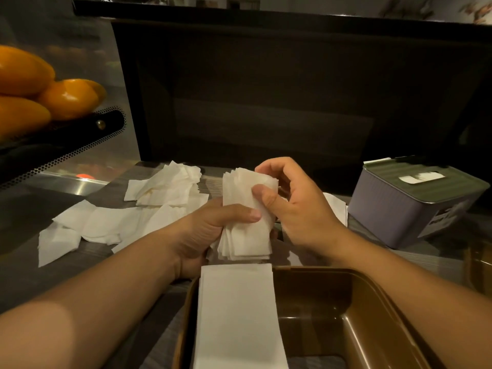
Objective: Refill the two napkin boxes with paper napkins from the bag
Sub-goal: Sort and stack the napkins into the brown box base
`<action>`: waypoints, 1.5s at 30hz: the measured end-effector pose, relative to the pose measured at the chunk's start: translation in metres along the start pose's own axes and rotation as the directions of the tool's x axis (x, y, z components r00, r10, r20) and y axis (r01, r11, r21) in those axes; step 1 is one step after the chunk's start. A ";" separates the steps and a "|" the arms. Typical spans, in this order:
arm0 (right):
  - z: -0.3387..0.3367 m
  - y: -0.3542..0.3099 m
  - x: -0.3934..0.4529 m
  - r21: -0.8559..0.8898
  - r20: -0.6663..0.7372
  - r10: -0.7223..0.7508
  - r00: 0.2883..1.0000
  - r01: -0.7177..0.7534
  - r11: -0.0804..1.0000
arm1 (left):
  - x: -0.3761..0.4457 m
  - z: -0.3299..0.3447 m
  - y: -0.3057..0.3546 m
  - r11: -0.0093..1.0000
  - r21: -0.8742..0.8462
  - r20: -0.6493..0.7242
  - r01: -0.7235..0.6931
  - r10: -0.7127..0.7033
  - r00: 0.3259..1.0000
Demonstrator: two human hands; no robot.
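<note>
A stack of folded paper napkins [246,217] is held upright just above the far rim of the open brown napkin box [346,315]. It is gripped low down by the left hand [202,235], thumb laid across its front, while its upper edge is pinched by the right hand [292,206] between thumb and curled fingers.

The napkins can be judged very light, soft and limp; loose sheets are likely to slip and fan out, so the stack is best taken by both long sides and squeezed flat, not lifted by a single corner.

Two boxes are counted: the brown one, open, with one flat napkin pile [237,315] filling its left half and its right half bare, and a grey lidded napkin box [404,209] beyond it to the right, a napkin showing in its slot. Loose napkins [127,209], too many to count, are scattered on the bench [26,275] left of the brown box. The bag cannot be made out.
</note>
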State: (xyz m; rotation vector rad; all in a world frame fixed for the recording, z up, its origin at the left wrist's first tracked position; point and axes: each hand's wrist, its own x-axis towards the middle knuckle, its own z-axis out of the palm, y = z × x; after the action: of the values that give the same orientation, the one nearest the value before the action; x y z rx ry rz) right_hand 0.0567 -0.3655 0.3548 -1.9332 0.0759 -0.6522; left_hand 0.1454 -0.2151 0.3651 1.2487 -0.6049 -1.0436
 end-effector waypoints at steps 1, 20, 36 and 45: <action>-0.002 -0.002 0.002 0.044 -0.023 0.008 1.000 -0.007 0.999 | 0.000 -0.001 0.000 1.000 0.006 -0.038 -0.014 0.014 0.999; -0.047 0.021 0.023 -0.707 -0.017 0.303 0.953 -0.225 0.671 | 0.011 -0.014 0.007 0.943 -0.300 -0.394 -0.143 0.014 0.919; -0.041 0.009 0.020 -0.919 -0.059 0.062 0.996 -0.078 0.385 | 0.012 -0.009 0.005 0.958 -0.257 -0.398 -0.129 0.016 0.917; -0.045 -0.005 0.028 0.241 -0.256 0.443 0.859 -0.387 0.890 | 0.013 -0.011 0.003 0.957 -0.261 -0.411 -0.123 0.005 0.912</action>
State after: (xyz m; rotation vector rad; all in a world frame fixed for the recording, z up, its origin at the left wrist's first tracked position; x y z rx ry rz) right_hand 0.0583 -0.4096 0.3843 -1.5547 0.5971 -0.6314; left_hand 0.1611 -0.2221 0.3626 1.1382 -0.1646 -0.7495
